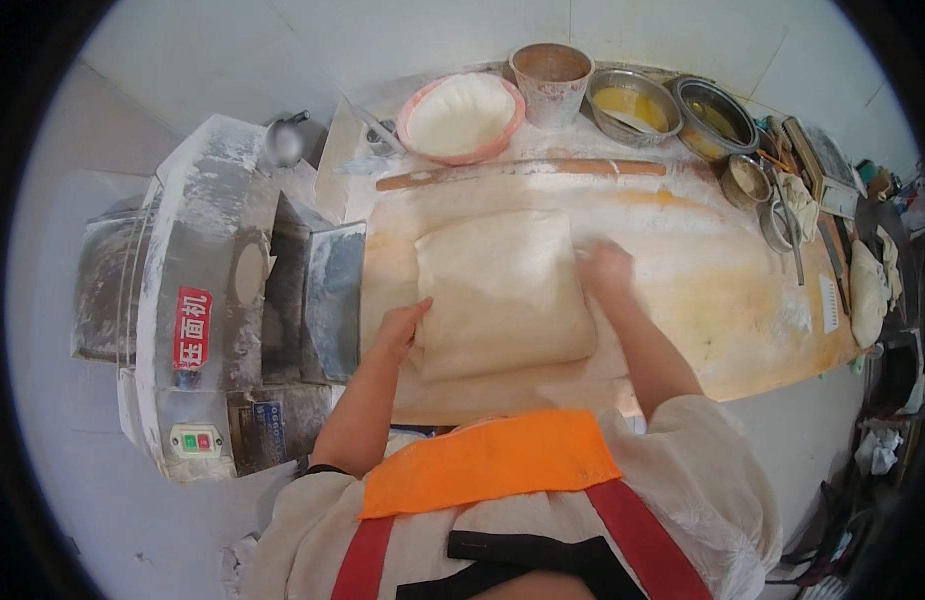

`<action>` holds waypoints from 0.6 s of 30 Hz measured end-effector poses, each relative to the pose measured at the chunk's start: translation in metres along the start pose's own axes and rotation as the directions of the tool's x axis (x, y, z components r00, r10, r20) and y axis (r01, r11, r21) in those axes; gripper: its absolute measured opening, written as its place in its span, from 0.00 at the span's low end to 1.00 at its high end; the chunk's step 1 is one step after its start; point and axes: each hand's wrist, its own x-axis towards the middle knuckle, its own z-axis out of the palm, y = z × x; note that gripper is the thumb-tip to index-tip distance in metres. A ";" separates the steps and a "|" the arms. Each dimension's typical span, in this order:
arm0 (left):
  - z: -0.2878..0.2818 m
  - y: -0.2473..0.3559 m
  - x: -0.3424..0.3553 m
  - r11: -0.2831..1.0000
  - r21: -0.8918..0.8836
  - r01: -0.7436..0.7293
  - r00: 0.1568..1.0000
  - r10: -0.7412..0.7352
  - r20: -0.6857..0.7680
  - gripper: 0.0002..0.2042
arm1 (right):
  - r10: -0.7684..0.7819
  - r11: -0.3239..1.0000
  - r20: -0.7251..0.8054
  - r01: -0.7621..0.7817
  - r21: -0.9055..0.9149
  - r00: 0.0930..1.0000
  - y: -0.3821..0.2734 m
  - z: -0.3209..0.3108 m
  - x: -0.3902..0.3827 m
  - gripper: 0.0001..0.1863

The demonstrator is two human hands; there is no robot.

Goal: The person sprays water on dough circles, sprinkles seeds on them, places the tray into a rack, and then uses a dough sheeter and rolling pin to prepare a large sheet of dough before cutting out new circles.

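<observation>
A thick, folded slab of pale dough (502,290) lies flat on the floured wooden board (702,330) in front of me. At its left edge, my left hand (404,325) is closed on the dough, the thumb resting on top and the other fingers partly hidden. My right hand (606,270) is beside the dough's upper right edge. Motion smears its fingers, so I cannot tell whether it grips the dough. Beyond the slab, a long wooden rolling pin (522,172) lies across the back of the board.
On the left stands a flour-dusted dough-pressing machine (197,260). Along the back are a pink-rimmed bowl of flour (462,115), a bucket (552,85), a metal bowl of yellow liquid (632,108) and a dark-rimmed pot (715,118). Small containers, tools and cloths crowd the right edge.
</observation>
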 end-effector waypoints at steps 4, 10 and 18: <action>0.019 -0.042 0.032 0.958 0.236 -0.165 0.962 0.209 -0.174 0.31 | 0.266 0.960 0.271 -0.280 0.013 0.925 -0.021 -0.045 -0.063 0.24; 0.011 0.017 -0.001 0.878 -0.012 -0.479 0.876 0.477 -0.075 0.28 | -0.058 -0.149 0.634 -0.634 0.758 0.771 -0.053 -0.003 -0.080 0.18; -0.164 0.257 -0.205 0.484 0.761 -0.432 0.485 0.836 -0.256 0.22 | -0.451 -0.461 0.195 -0.414 0.785 0.871 -0.293 -0.211 -0.056 0.17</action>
